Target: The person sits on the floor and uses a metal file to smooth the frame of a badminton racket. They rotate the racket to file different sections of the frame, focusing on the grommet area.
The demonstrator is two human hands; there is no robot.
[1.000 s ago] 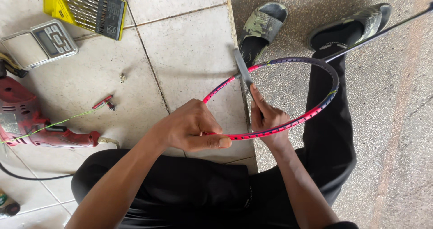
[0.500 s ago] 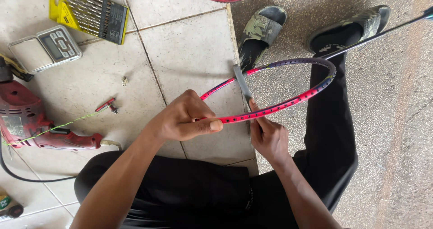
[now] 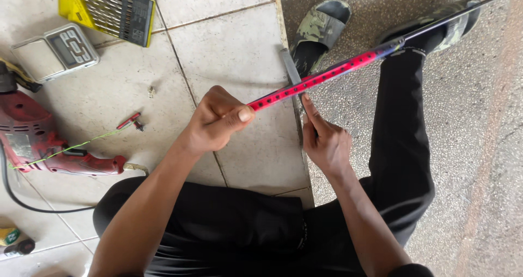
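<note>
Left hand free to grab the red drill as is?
Probably not: the left hand is closed around the racket frame. The red drill lies apart on the tiles, nothing between, so it must let go first.

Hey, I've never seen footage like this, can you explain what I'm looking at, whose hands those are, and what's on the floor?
The view comes from a camera worn on a person's head, looking down at their own lap and hands. The left hand grips a red racket frame, seen edge-on. The right hand holds a grey file against the frame. On the tiled floor lie a red drill, a small scale, a yellow case of drill bits and a small red tool. The person wears dark trousers and sandals.
</note>
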